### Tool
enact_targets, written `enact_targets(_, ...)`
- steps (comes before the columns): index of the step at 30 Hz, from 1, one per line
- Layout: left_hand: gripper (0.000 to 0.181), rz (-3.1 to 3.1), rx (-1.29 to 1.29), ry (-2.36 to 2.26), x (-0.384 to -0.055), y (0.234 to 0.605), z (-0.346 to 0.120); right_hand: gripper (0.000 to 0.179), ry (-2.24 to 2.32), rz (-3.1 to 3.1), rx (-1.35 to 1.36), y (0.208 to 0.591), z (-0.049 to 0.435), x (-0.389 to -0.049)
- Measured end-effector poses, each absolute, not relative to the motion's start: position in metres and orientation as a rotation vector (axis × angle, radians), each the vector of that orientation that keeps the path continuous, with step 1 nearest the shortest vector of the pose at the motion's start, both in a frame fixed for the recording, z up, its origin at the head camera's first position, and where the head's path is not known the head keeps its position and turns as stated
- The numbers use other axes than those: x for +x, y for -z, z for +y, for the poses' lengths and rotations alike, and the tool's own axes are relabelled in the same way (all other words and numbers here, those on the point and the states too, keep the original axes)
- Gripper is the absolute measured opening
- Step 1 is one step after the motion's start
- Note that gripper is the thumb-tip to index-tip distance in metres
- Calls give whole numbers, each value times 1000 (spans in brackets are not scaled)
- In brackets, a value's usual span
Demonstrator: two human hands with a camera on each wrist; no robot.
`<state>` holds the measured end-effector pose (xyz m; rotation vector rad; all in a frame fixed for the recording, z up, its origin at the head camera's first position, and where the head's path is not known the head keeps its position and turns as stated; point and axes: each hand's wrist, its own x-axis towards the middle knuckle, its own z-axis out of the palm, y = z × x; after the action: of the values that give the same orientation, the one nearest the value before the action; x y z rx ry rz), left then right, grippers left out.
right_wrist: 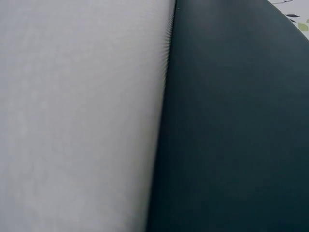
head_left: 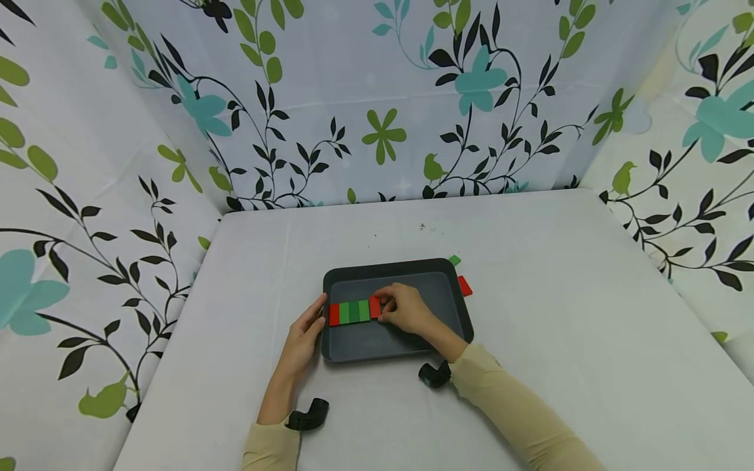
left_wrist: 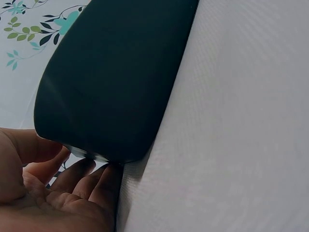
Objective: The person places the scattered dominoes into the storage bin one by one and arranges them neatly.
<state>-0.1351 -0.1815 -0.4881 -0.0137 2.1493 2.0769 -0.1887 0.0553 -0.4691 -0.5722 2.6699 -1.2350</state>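
A dark grey rectangular tray lies on the white table. Inside it, toward the left, runs a row of flat tiles: a red tile at the left end, then green tiles in lighter and darker shades. At the row's right end my right hand pinches another red tile between thumb and fingers, close against the last green one. My left hand rests at the tray's left edge; in the left wrist view its fingertips touch the tray's end wall. The right wrist view shows no fingers.
Beyond the tray's right side lie a red piece and a small green piece, each partly hidden by the rim. Small dark specks mark the cloth near the back. A leaf-patterned curtain surrounds the table.
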Motion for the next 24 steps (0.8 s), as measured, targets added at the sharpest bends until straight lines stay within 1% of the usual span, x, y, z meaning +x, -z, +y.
enact_targets(24, 50, 2165, -1, -2050, -135, 485, -183, 46, 1082, 2727, -645, 464, 51, -189)
